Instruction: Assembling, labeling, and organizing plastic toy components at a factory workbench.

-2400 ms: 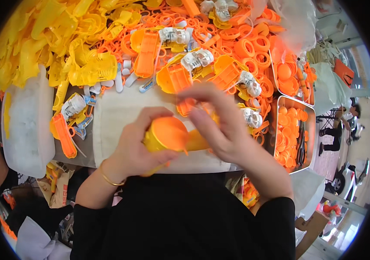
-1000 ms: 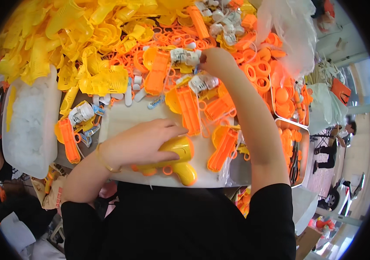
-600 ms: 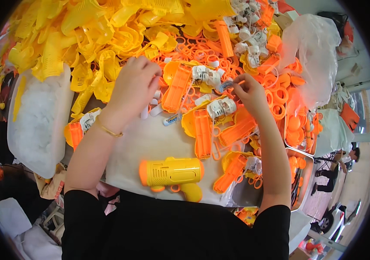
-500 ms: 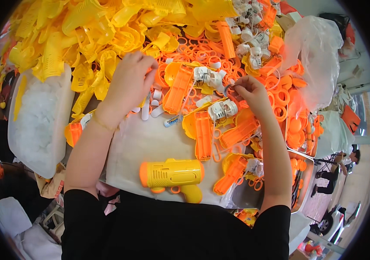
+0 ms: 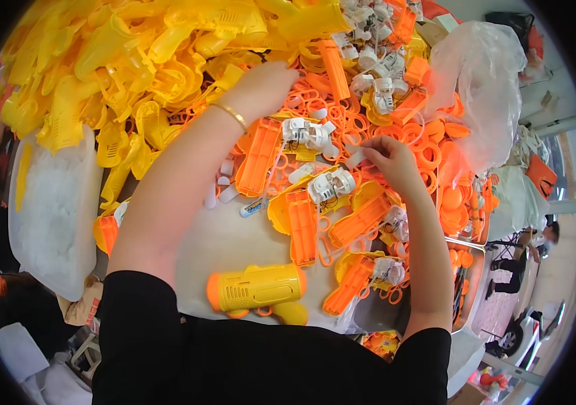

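White piece (image 5: 355, 159) in right hand (image 5: 390, 160); metal tray (image 5: 478, 280) holds orange discs (image 5: 463, 258).

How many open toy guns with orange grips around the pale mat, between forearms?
4: far gun at the far edge of the mat; middle gun nearer; right gun; near gun by the right forearm. Others may be hidden.

Left hand (image 5: 266, 88) stretched forward, right fingers (image 5: 376, 158) pinched

The person wears a black short-sleeved top (image 5: 268, 361) and, on the left wrist, a gold-coloured bangle (image 5: 232, 114).
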`<state>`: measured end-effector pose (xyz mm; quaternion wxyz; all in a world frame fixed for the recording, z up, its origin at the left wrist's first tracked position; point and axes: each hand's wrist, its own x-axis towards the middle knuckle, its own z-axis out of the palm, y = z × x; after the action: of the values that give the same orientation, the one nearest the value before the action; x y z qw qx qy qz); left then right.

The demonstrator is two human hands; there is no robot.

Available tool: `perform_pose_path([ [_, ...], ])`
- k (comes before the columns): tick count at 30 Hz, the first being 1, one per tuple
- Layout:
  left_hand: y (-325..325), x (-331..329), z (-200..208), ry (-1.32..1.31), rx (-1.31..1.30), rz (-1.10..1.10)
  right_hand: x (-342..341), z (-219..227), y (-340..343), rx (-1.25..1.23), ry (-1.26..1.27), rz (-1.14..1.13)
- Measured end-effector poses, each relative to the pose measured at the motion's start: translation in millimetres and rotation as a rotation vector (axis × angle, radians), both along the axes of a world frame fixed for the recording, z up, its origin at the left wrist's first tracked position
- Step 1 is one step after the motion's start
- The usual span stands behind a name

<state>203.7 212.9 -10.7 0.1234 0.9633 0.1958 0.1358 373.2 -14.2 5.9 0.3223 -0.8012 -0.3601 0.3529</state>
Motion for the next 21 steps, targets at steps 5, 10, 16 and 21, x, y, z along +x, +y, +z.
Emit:
perform_pose_path([
  [5,-10.1,19.9,-0.3,-0.049,-0.045,-0.051,1.9,5.1,16.1,0.134,0.19,-0.016],
  [10,0.9,25.4,1.3,0.155,-0.095,-0.107,-9.1,24.1,13.8,0.232,0.226,-0.019],
  [16,-8.6,16.4,-2.2,-0.039,-0.231,-0.067,-13.2,26.8,4.2,0.203,0.304,0.073],
  [21,-12.9,-0.4,18.4,-0.254,-0.157,0.028,-45.3,31.0,41.7,0.245,0.345,0.182],
])
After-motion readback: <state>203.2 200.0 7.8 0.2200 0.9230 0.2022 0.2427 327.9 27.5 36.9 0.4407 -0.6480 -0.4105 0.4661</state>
